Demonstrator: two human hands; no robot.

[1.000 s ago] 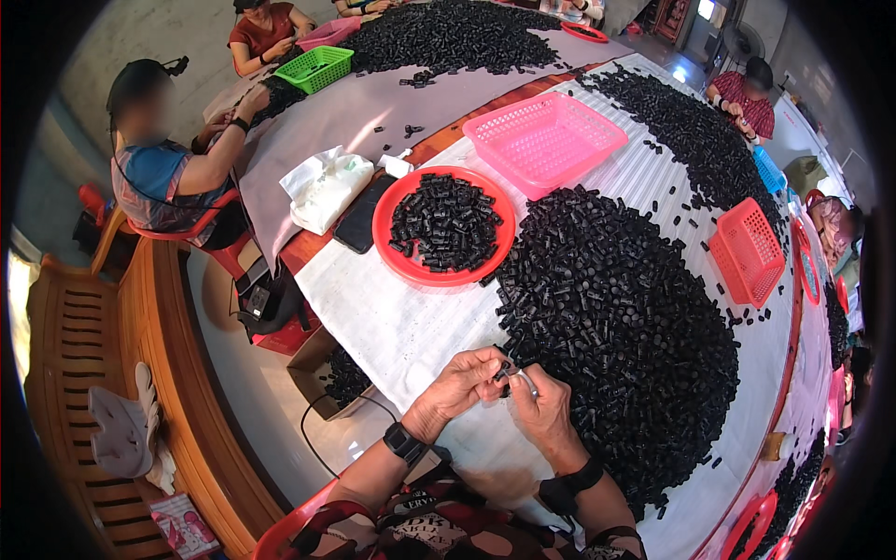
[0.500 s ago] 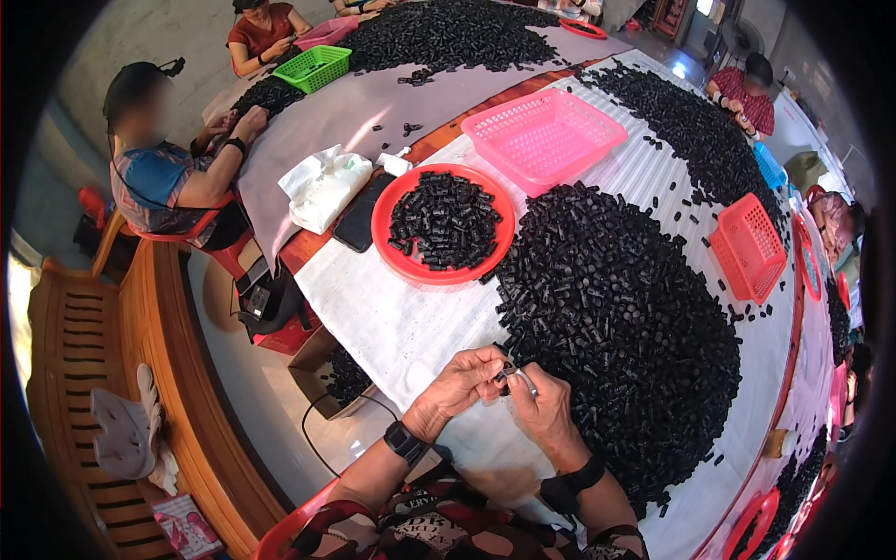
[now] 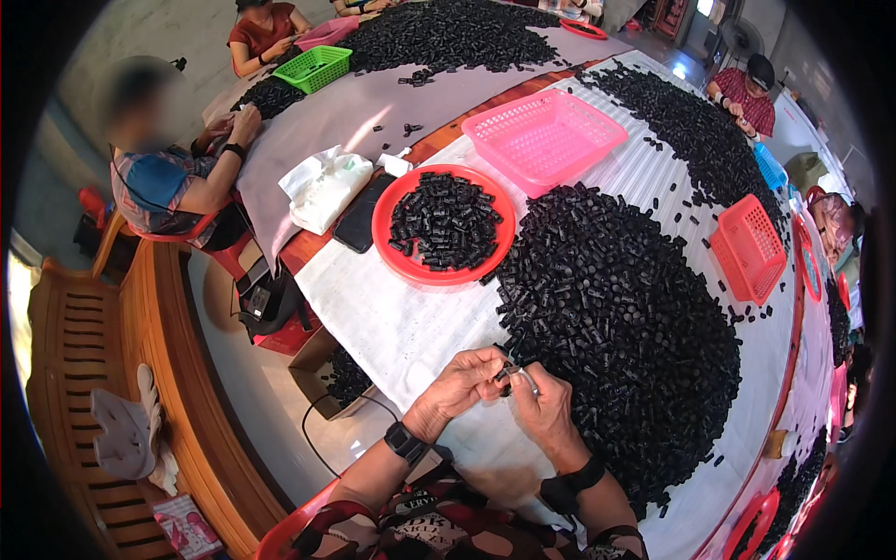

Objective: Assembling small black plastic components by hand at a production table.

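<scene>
Close in front of me, over the table's near edge, both hands meet around a small black plastic piece (image 3: 505,372). My left hand (image 3: 467,381) is closed, pinching it between thumb and fingertips. My right hand (image 3: 544,408) is closed at the piece's other side; something pale and shiny shows by its fingertips, too small to name. Just beyond and to the right spreads a large heap of black plastic pieces (image 3: 616,327). A round red tray (image 3: 385,254), full of similar pieces, stands beyond my left hand.
An empty pink basket (image 3: 551,168) stands beyond the heap, a coral basket (image 3: 747,247) to its right. A phone (image 3: 359,219) and tissue pack (image 3: 322,194) lie left of the tray. Several people sit around the tables, one at left (image 3: 173,182). A wooden bench (image 3: 177,392) stands at left.
My hands stay in nearly the same place, still gripping the black piece. The person at the left has shifted the head and hands slightly.
</scene>
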